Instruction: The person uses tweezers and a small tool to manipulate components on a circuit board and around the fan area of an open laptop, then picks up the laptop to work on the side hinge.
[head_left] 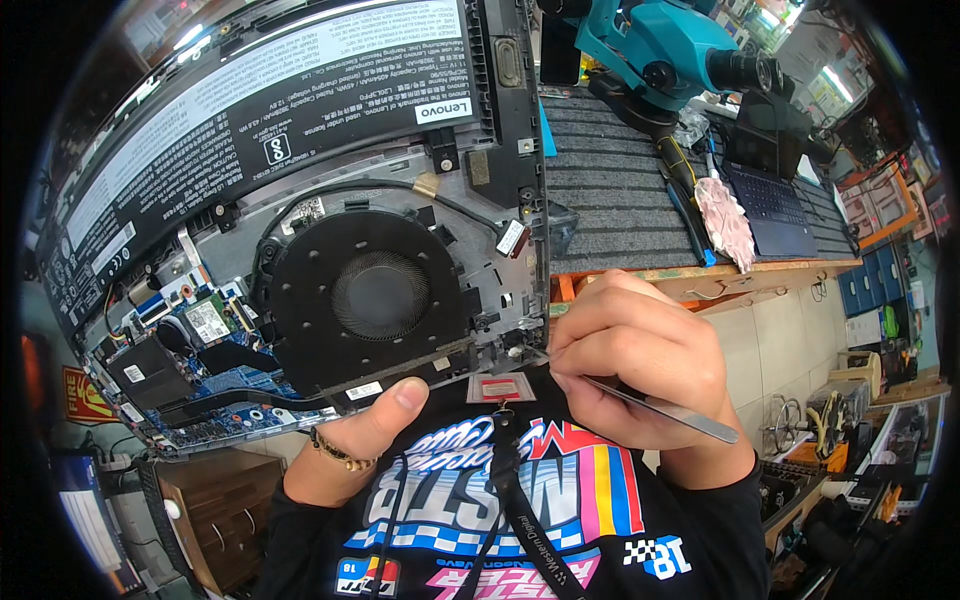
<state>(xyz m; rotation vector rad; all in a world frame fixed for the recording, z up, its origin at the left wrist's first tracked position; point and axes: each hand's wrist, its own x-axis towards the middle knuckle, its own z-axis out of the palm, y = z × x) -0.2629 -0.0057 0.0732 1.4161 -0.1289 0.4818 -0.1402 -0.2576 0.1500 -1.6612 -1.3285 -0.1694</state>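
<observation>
An opened laptop base (460,230) is held up in front of me, its inside facing the camera. My left hand (375,425) grips its near edge, with the thumb on top and the other fingers hidden beneath. My right hand (640,350) pinches metal tweezers (690,415), whose tips are at the laptop's near right corner, by the hinge area. The black round fan (385,285) lies in the middle of the base, with a blue circuit board (235,375) to its left. A large black battery (330,100) with white print spans the far side.
Beyond the laptop stands a workbench with a grey ribbed mat (620,190). On it are a teal microscope (660,45), a pink cloth (724,215), pen-like tools and a dark laptop (775,205). A brown cabinet (225,500) stands at lower left; cluttered shelves line the right.
</observation>
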